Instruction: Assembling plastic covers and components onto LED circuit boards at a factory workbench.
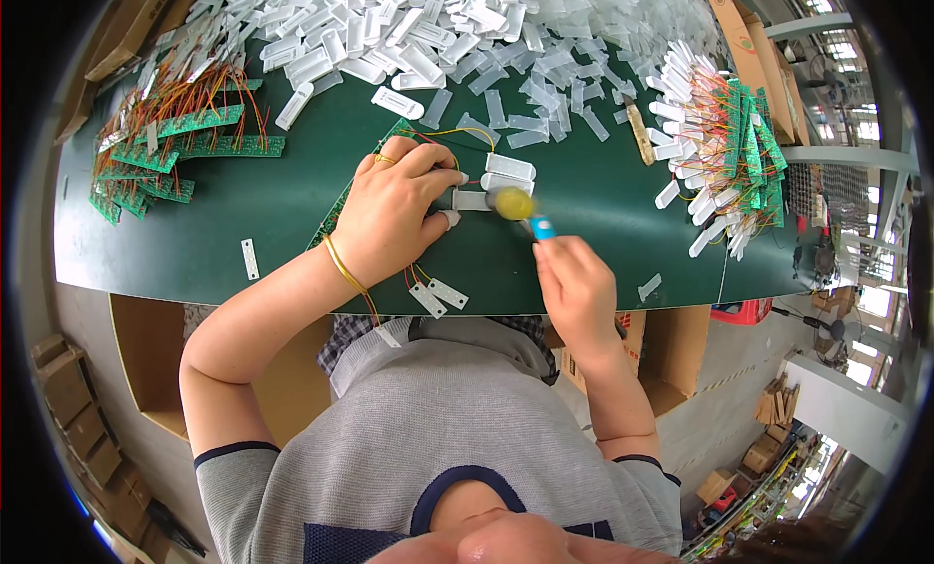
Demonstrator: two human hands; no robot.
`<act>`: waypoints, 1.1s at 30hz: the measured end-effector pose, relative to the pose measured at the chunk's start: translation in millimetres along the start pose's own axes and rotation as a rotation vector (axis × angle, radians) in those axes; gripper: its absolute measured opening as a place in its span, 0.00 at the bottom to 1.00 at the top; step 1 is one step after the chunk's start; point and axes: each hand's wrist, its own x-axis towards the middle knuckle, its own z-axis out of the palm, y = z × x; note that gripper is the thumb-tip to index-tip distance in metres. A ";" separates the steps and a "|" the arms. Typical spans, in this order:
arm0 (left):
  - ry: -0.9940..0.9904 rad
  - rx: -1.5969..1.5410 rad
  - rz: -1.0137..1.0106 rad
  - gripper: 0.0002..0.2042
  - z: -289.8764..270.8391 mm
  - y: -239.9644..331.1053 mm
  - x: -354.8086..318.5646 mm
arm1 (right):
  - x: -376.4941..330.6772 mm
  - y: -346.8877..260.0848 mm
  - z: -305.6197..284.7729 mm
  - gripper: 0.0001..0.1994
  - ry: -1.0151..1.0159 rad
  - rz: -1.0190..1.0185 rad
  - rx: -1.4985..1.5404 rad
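My left hand lies over a green circuit board strip. Its thumb and fingertips, partly wrapped in white, press together at the left end of a small white plastic case. My right hand is closed round the blue handle of a small mallet. The mallet's yellow head, smeared by motion, is over the case's right end; whether it touches cannot be told. Just beyond lie two more white cases, wired to the strip. Small white perforated plates on wires hang by the near table edge.
Loose white case shells and translucent covers heap at the table's far side. Wired green boards pile at left; boards with white cases pile at right. A worn stick lies near the right pile. Cardboard boxes flank the table.
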 end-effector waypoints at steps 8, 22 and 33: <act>0.007 0.052 -0.004 0.22 -7.0 -7.7 0.7 | 8.9 69.0 -24.4 0.09 0.104 0.098 -0.373; 0.130 0.108 0.086 0.21 -26.2 -29.3 20.0 | 80.8 46.1 41.2 0.12 -0.078 -0.111 -0.265; -0.149 0.053 0.197 0.17 -14.2 11.2 -40.5 | 50.9 -9.7 25.3 0.12 -0.316 -0.099 -0.075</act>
